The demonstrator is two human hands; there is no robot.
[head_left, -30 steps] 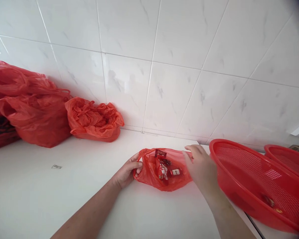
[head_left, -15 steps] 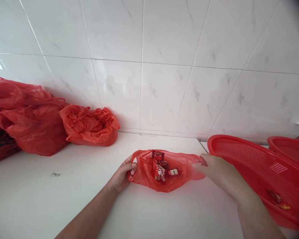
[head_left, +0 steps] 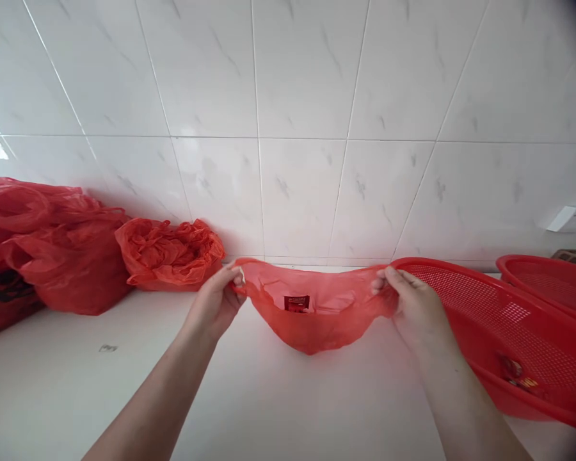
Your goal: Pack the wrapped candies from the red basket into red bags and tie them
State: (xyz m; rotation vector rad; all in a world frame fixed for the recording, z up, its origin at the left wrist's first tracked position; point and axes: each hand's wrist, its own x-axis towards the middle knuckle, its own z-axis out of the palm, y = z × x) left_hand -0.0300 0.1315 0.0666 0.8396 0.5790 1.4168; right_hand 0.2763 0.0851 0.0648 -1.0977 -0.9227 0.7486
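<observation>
A thin red plastic bag (head_left: 312,333) is stretched between my two hands above the white tabletop. My left hand (head_left: 221,298) grips its left end, fingers closed round the plastic. At the opposite end my right hand (head_left: 408,294) pinches the bag with thumb and fingers. The mouth gapes between them, and a dark red packet (head_left: 296,303) shows inside. The front wall of the bag hides whatever else lies lower down.
Big red perforated baskets (head_left: 465,307) stand at the right, with a few small packets (head_left: 516,371) in the nearer one. Filled red bags (head_left: 77,256) and a bundle of crumpled red bags (head_left: 173,256) sit at the left. A tiled wall (head_left: 302,198) closes off the back.
Both hands have lifted the bag's ends up and spread its rim wider. Most of the packets seen inside earlier are now hidden behind its front wall. The view has tilted upward.
</observation>
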